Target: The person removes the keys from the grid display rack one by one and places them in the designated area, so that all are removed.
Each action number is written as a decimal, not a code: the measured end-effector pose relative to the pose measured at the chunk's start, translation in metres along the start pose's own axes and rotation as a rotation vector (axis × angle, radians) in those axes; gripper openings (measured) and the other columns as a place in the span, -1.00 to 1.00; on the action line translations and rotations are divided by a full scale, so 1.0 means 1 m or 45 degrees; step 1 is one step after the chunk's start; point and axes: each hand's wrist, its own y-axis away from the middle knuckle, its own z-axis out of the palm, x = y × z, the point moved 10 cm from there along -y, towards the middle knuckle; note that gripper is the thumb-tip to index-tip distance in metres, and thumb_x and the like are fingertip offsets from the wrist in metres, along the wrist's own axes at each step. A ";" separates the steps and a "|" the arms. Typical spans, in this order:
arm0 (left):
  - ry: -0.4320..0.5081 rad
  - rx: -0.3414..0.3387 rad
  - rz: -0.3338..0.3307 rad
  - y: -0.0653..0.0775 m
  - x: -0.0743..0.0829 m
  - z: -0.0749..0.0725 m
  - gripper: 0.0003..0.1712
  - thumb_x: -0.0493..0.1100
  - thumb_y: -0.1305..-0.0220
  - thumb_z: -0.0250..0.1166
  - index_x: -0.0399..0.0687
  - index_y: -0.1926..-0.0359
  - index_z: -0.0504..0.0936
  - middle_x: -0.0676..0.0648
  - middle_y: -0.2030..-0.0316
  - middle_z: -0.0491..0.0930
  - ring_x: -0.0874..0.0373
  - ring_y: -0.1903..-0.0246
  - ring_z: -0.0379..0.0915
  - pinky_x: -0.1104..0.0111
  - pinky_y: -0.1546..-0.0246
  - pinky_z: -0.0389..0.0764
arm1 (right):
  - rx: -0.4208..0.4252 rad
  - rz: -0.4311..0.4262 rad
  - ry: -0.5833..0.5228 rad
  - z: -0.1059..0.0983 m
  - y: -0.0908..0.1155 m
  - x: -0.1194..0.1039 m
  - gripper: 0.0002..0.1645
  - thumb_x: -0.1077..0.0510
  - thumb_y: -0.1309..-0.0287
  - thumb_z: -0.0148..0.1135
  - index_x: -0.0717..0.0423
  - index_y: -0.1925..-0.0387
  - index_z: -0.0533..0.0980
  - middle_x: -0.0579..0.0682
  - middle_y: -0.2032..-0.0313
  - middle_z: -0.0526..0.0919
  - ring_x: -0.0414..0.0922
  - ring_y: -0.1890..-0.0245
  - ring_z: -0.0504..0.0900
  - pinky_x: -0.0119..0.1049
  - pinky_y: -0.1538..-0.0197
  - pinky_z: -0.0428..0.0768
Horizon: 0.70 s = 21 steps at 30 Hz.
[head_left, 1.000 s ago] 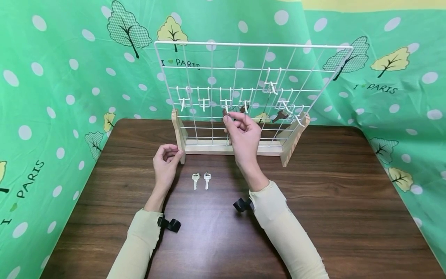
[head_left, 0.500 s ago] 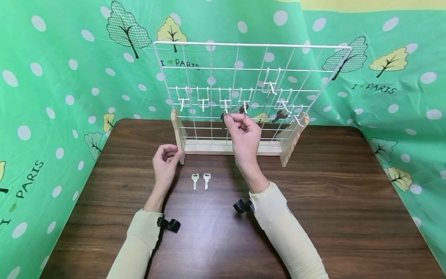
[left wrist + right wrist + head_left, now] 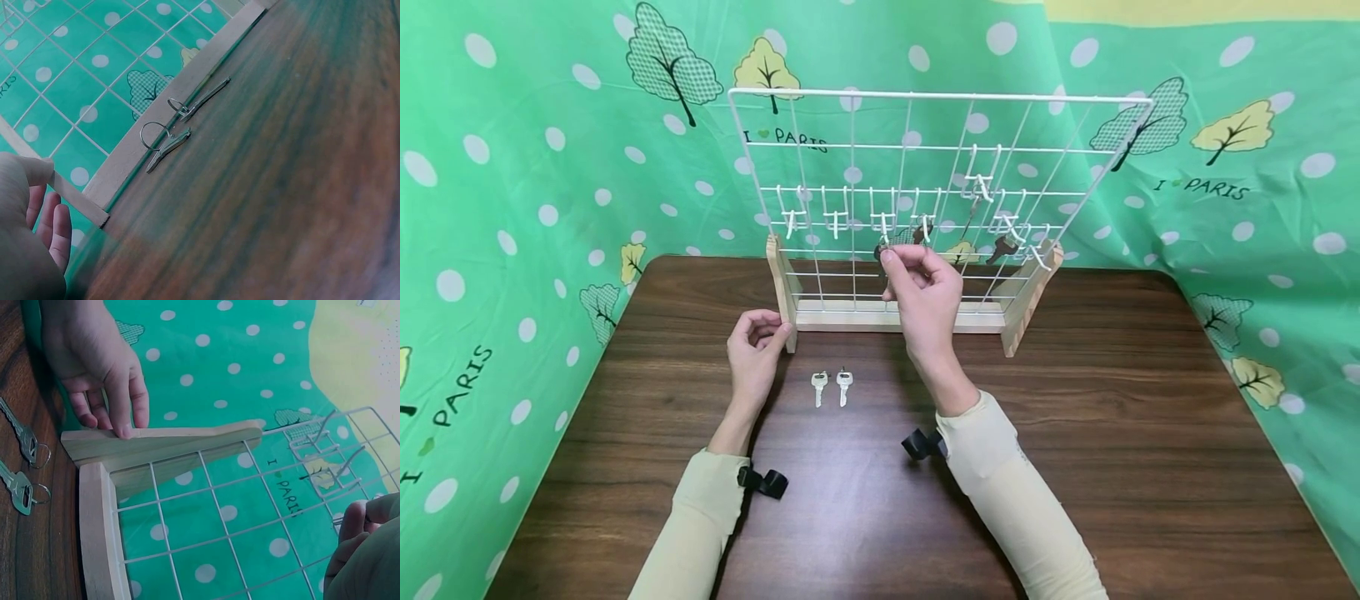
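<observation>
In the head view my right hand pinches a dark key between thumb and forefinger, just under a white hook near the middle of the wire grid rack. Most of that key is hidden by the fingers; a bit of metal shows at the fingertips in the right wrist view. My left hand grips the rack's left wooden support with its thumb and fingers. Two silver keys with small rings lie on the table, to the right of the left hand.
Several other white hooks are fixed across the grid. Dark keys hang at some of them on the right half. A wooden base bar joins the two supports. Behind the brown table hangs a green patterned cloth.
The dark key at my right fingertips has dropped slightly and shows more to their left, below the hook. The left hand stays on the support; the camera view shifts a little.
</observation>
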 end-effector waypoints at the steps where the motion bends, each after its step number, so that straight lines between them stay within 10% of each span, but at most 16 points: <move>1: 0.000 0.004 -0.001 0.000 0.000 0.000 -0.69 -0.55 -0.34 0.46 -0.59 -0.04 0.58 0.09 0.22 0.67 0.24 0.21 0.59 0.54 0.17 0.64 | -0.003 -0.002 0.001 0.000 0.000 0.000 -0.93 0.45 -0.35 0.39 0.47 0.20 0.72 -0.14 0.42 0.70 -0.29 0.67 0.51 -0.51 0.52 0.55; 21: 0.013 0.005 0.006 0.000 0.001 0.001 -0.69 -0.55 -0.34 0.47 -0.60 -0.02 0.58 0.09 0.22 0.67 0.23 0.21 0.59 0.54 0.17 0.65 | -0.041 0.036 -0.023 0.004 -0.002 -0.003 -0.87 0.45 -0.34 0.40 0.28 0.14 0.78 -0.16 0.44 0.68 -0.32 0.67 0.39 -0.52 0.58 0.38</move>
